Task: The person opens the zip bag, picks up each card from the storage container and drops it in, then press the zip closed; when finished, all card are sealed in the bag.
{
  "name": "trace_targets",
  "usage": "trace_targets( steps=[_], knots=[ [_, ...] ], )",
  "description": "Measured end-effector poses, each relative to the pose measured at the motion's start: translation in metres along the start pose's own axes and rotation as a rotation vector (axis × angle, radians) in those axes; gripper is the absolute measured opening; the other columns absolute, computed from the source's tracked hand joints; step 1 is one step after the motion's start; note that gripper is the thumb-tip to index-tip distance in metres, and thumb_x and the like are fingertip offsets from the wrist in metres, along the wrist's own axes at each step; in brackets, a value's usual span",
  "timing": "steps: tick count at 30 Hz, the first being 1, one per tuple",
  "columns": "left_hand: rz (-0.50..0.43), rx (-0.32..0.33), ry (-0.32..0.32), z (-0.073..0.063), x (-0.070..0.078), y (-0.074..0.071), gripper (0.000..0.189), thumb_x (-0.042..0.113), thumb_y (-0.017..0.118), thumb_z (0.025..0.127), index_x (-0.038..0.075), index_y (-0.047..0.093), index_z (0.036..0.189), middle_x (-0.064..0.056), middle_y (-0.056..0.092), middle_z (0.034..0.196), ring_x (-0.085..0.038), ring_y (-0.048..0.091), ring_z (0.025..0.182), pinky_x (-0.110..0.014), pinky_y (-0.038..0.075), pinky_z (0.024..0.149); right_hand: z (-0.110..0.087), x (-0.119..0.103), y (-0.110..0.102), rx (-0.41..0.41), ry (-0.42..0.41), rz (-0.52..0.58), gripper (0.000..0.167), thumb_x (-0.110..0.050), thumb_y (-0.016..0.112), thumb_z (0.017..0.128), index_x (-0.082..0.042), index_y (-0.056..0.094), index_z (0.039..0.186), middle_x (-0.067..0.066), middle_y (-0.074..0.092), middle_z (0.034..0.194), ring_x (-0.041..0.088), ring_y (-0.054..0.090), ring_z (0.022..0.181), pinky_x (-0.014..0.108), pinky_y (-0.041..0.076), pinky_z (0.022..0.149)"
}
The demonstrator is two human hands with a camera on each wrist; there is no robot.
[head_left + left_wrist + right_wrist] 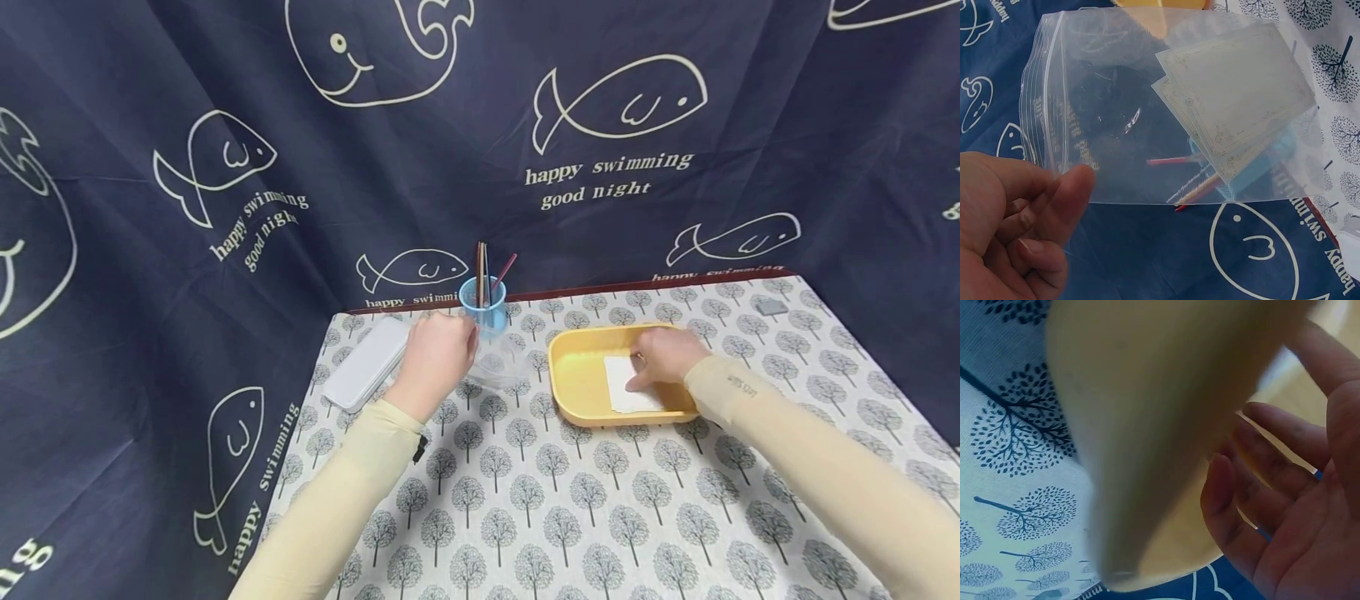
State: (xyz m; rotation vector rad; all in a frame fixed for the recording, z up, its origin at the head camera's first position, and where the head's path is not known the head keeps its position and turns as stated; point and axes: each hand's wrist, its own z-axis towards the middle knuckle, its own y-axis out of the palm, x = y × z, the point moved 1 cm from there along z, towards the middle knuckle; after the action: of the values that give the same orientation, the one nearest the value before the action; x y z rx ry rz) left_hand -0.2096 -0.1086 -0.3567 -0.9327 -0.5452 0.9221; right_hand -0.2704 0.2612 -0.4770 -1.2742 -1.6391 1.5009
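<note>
My left hand (pixel 437 358) pinches a clear zip bag (pixel 1110 119) by a corner near its zip end. Several pale cards (pixel 1235 81) with ornate borders lie fanned inside the bag, which hangs before a blue cup (pixel 492 315) in the head view. My right hand (pixel 666 360) reaches into a yellow tray (pixel 577 408), its fingers loosely bent over a white card (pixel 621 392) lying there. From the right wrist, the tray wall (pixel 1147 425) fills much of the view and the card is mostly hidden.
Thin sticks (pixel 481 271) and a pink one stand in the blue cup. A white oblong case (pixel 366 362) lies beside my left forearm. At the back right is a small grey object (pixel 770 306). A dark blue curtain (pixel 480 167) with fish drawings hangs behind the tree-print tablecloth (pixel 525 500).
</note>
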Motion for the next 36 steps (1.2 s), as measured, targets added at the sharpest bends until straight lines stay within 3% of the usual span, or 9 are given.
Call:
trace_targets(
  steps=[5,9,12,19,25,31,36],
  knots=[
    [-0.002,-0.013,-0.004,0.0,0.002,0.001,0.017,0.007,0.073,0.094,0.005,0.072,0.077,-0.011,0.07,0.067,-0.03,0.068,0.057,-0.042,0.054,0.051,0.001,0.0,0.005,0.0,-0.006,-0.036,0.046,-0.054,0.091,0.073,-0.015,0.068,0.082,-0.005,0.061,0.077,0.018,0.058,0.072,0.053,0.057,0.078],
    [0.003,-0.006,0.004,0.001,0.004,0.001,0.018,0.007,0.074,0.093,0.006,0.071,0.075,-0.01,0.07,0.066,-0.03,0.067,0.056,-0.042,0.053,0.049,-0.001,0.0,0.006,0.016,-0.005,-0.056,0.049,-0.055,0.091,0.072,-0.013,0.071,0.089,-0.003,0.065,0.083,0.02,0.062,0.077,0.055,0.057,0.082],
    [0.015,0.001,0.009,0.001,0.004,0.002,0.019,0.007,0.074,0.093,0.007,0.07,0.074,-0.01,0.07,0.066,-0.031,0.067,0.056,-0.042,0.052,0.049,-0.003,0.0,0.007,0.04,-0.008,-0.07,0.051,-0.055,0.091,0.071,-0.012,0.073,0.093,-0.002,0.067,0.085,0.021,0.064,0.078,0.055,0.058,0.08],
    [0.022,0.01,0.011,0.0,0.005,0.003,0.02,0.008,0.074,0.092,0.007,0.069,0.073,-0.009,0.068,0.064,-0.031,0.066,0.054,-0.042,0.051,0.047,-0.007,-0.003,0.009,0.108,-0.026,-0.102,0.048,-0.055,0.092,0.069,-0.017,0.065,0.081,-0.006,0.059,0.073,0.02,0.06,0.067,0.05,0.058,0.068],
    [0.013,0.009,0.015,0.0,0.006,0.002,0.019,0.008,0.075,0.092,0.006,0.07,0.074,-0.009,0.068,0.064,-0.031,0.066,0.055,-0.042,0.052,0.047,-0.006,-0.002,0.011,0.163,-0.017,-0.096,0.062,-0.05,0.095,0.067,-0.009,0.069,0.106,-0.004,0.062,0.075,0.023,0.063,0.07,0.05,0.058,0.065],
    [0.015,0.001,0.014,0.0,0.006,0.002,0.017,0.008,0.074,0.093,0.006,0.07,0.076,-0.009,0.069,0.066,-0.031,0.067,0.056,-0.042,0.052,0.048,-0.009,-0.002,0.003,0.185,-0.026,-0.029,0.04,-0.032,0.094,0.075,-0.01,0.069,0.097,-0.007,0.062,0.073,0.018,0.061,0.067,0.045,0.057,0.062],
    [0.015,-0.01,0.005,0.0,0.005,0.003,0.017,0.008,0.074,0.093,0.006,0.071,0.076,-0.009,0.07,0.066,-0.031,0.068,0.057,-0.043,0.053,0.049,-0.011,-0.001,-0.004,0.193,-0.019,0.011,0.032,-0.022,0.091,0.081,-0.005,0.074,0.102,-0.003,0.068,0.08,0.019,0.063,0.07,0.047,0.058,0.066]
  ],
)
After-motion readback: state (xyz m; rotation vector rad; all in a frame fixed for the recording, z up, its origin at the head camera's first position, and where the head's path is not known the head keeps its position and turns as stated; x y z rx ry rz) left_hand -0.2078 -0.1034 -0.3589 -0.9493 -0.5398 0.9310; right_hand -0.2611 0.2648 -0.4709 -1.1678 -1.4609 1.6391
